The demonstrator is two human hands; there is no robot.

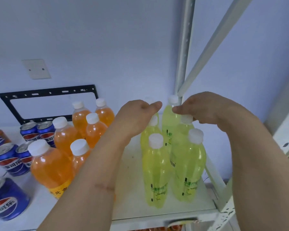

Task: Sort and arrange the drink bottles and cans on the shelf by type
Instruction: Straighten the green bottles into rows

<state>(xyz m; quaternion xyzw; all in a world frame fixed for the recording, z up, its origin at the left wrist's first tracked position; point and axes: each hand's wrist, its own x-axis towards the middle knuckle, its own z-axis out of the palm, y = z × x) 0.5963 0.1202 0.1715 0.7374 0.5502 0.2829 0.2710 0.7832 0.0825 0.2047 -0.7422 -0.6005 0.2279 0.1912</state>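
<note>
Over the far lemon bottles point(169, 124) our left hand point(137, 114) and right hand point(205, 109) curl loosely, gripping nothing we can confirm; next, square that group.

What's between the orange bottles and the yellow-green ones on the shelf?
In the head view, only the left forearm crosses that gap; bare white shelf shows beside it.

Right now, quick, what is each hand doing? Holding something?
Left hand: fingers curled over a yellow-green bottle; actual grip cannot be told.
Right hand: curled at another bottle's cap; grip cannot be told.
</note>
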